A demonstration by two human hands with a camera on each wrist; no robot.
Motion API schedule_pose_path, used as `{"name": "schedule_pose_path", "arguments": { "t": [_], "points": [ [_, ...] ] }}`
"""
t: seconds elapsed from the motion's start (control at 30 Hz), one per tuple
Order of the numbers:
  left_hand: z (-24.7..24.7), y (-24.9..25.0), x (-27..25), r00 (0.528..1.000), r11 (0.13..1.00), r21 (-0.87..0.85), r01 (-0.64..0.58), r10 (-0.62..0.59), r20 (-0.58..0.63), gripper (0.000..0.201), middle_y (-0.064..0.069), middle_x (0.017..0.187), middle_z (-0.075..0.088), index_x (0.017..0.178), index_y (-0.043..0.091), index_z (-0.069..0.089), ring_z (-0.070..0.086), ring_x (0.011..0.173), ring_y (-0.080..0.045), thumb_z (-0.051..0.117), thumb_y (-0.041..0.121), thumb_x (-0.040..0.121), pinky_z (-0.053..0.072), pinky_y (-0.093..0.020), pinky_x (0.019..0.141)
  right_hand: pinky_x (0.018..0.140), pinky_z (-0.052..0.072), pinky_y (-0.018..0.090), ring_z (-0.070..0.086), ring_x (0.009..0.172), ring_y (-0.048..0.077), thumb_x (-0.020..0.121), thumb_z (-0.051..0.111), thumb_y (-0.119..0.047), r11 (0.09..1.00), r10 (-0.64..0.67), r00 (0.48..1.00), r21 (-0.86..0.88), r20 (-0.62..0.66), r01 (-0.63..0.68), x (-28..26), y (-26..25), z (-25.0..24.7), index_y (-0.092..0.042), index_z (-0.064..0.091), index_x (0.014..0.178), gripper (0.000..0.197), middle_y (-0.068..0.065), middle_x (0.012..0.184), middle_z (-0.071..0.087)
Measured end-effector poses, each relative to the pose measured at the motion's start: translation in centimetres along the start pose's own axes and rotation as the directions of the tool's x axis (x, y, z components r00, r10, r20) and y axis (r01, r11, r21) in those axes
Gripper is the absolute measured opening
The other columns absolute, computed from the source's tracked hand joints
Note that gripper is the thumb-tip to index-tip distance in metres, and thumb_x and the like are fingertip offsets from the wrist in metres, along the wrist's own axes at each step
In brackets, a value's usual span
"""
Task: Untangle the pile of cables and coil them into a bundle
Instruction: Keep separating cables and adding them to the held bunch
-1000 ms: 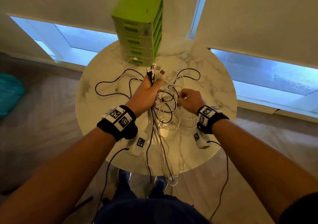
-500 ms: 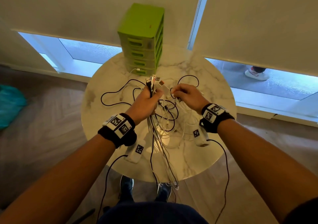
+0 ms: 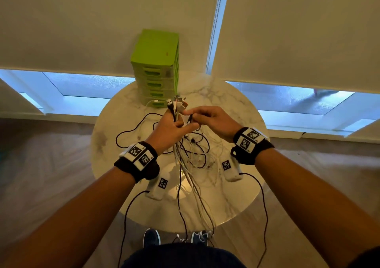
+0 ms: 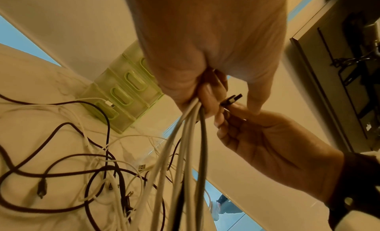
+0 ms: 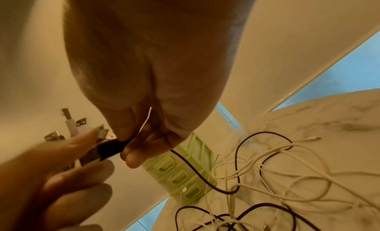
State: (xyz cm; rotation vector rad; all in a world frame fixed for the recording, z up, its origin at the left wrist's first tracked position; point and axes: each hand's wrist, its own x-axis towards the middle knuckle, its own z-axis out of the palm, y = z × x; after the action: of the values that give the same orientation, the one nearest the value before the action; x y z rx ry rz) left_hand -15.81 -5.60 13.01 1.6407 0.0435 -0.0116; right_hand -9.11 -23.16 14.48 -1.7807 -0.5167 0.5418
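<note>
Several cable ends are already gathered upright in my left hand (image 3: 167, 126), fingers curled round the held bunch (image 4: 191, 133) w/ plugs sticking up above the fist and the strands hanging down past the near edge of the marble table (image 3: 242, 111). Going left to right: black loop (image 3: 125, 136) lies slack on the table left of that hand, then the fist, then the loose tangle (image 3: 197, 150) on the table under and between my wrists, then my right hand (image 3: 213, 119), which pinches a black USB plug (image 5: 107, 149) betw thumb and fingertips and offers it to the left hand's spare fingers (they look half-open to take it, can't tell if they touch it yet).

Risks as I judge them:
- Handover slip: left hand has to loosen a bit to admit the plug, so the bunch could slide out and drop back into the tangle.
- The black plug's cord runs back down into the tangle; pulling it up hard could cinch a knot tighter instead of freeing it.
- One white plug lies right against the green drawer unit (image 3: 156, 68); a yank may snag it there or nudge the unit.
- Strands hanging off the table edge could drag the rest down.
</note>
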Motion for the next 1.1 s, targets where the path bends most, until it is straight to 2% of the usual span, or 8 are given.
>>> {"name": "schedule_pose_path", "arguments": {
  "t": [0.13, 0.23, 0.37, 0.5, 0.73, 0.93, 1.03, 1.1],
  "points": [
    [-0.9, -0.4, 0.4, 0.999, 0.995, 0.097, 0.011, -0.008, -0.034, 0.016, 0.016, 0.075, 0.058, 0.099, 0.026, 0.056, 0.055, 0.061, -0.004, 0.070, 0.032, 0.096, 0.049, -0.021, 0.060, 0.086, 0.053, 0.026, 0.067, 0.092, 0.008, 0.100, 0.053, -0.006, 0.998, 0.019, 0.998, 0.057, -0.059, -0.015, 0.5, -0.3, 0.8, -0.007, 0.069, 0.121, 0.026, 0.009, 0.108, 0.074],
    [-1.8, -0.7, 0.7, 0.995, 0.992, 0.099, 0.072, -0.065, -0.078, 0.026, 0.011, 0.055, 0.044, 0.101, 0.013, 0.061, 0.042, 0.048, -0.012, 0.063, 0.039, 0.099, 0.041, -0.032, 0.052, 0.088, 0.054, 0.036, 0.066, 0.090, 0.019, 0.100, 0.057, -0.017, 0.968, 0.015, 0.998, -0.249, -0.068, -0.032, 1.5, 0.6, 1.2, -0.016, 0.065, 0.125, 0.027, 0.014, 0.101, 0.070],
    [-2.7, -0.3, 1.0, 0.986, 0.997, 0.038, 0.072, -0.065, -0.157, 0.020, 0.003, 0.057, 0.036, 0.098, 0.018, 0.063, 0.037, 0.046, -0.013, 0.059, 0.037, 0.103, 0.040, -0.030, 0.048, 0.103, 0.039, 0.048, 0.051, 0.115, 0.028, 0.099, 0.039, -0.052, 0.655, -0.048, 0.999, -0.755, -0.017, 0.019, 2.3, 3.1, 2.1, -0.027, 0.062, 0.130, 0.046, 0.009, 0.117, 0.060],
    [-4.1, -0.1, 1.9, 0.957, 0.995, -0.035, 0.091, -0.097, -0.273, 0.025, 0.011, 0.057, 0.039, 0.088, 0.030, 0.059, 0.038, 0.049, -0.011, 0.066, 0.053, 0.092, 0.039, -0.031, 0.052, 0.085, 0.053, 0.047, 0.067, 0.086, 0.021, 0.106, 0.039, -0.036, 0.808, 0.005, 1.000, -0.590, -0.013, -0.012, 2.1, 2.8, 3.1, -0.016, 0.067, 0.094, 0.037, -0.001, 0.090, 0.072],
    [-4.1, -0.3, 2.6, 0.967, 0.995, -0.051, 0.087, -0.097, -0.234, 0.063, -0.004, 0.080, 0.048, 0.101, 0.022, 0.054, 0.039, 0.054, -0.012, 0.083, 0.067, 0.068, 0.040, -0.032, 0.051, 0.065, 0.057, 0.041, 0.072, 0.065, 0.031, 0.107, 0.040, -0.023, 0.988, 0.041, 0.949, -0.130, -0.313, -0.085, 2.5, 1.2, 4.2, -0.007, 0.059, 0.092, 0.029, 0.012, 0.077, 0.068],
    [-3.4, -0.3, 3.4, 0.966, 0.996, 0.014, 0.086, -0.080, -0.248, 0.039, 0.013, 0.063, 0.048, 0.102, 0.024, 0.061, 0.043, 0.054, -0.008, 0.074, 0.057, 0.085, 0.042, -0.034, 0.059, 0.055, 0.050, 0.022, 0.067, 0.053, 0.019, 0.107, 0.040, -0.029, 0.938, -0.038, 0.991, -0.347, -0.130, -0.009, 2.4, 0.2, 4.6, -0.013, 0.062, 0.093, 0.031, 0.006, 0.068, 0.066],
    [-3.2, -0.3, 3.6, 0.965, 0.994, 0.069, 0.086, -0.065, -0.255, 0.028, -0.001, 0.059, 0.048, 0.096, 0.032, 0.066, 0.048, 0.060, -0.004, 0.062, 0.060, 0.093, 0.045, -0.039, 0.075, 0.057, 0.046, 0.019, 0.057, 0.049, 0.011, 0.108, 0.041, -0.028, 0.913, -0.116, 0.993, -0.395, -0.010, 0.102, 2.0, 0.1, 5.3, -0.026, 0.059, 0.083, 0.030, 0.001, 0.064, 0.062],
    [-3.1, -0.3, 3.4, 0.961, 0.992, 0.089, 0.093, -0.066, -0.269, 0.031, 0.006, 0.052, 0.050, 0.093, 0.028, 0.067, 0.050, 0.061, -0.006, 0.056, 0.057, 0.098, 0.045, -0.040, 0.075, 0.059, 0.044, 0.022, 0.053, 0.050, 0.007, 0.108, 0.041, -0.028, 0.908, -0.145, 0.989, -0.393, 0.024, 0.143, 2.0, 0.0, 5.6, -0.032, 0.054, 0.078, 0.033, -0.004, 0.063, 0.059]
  ]
}}
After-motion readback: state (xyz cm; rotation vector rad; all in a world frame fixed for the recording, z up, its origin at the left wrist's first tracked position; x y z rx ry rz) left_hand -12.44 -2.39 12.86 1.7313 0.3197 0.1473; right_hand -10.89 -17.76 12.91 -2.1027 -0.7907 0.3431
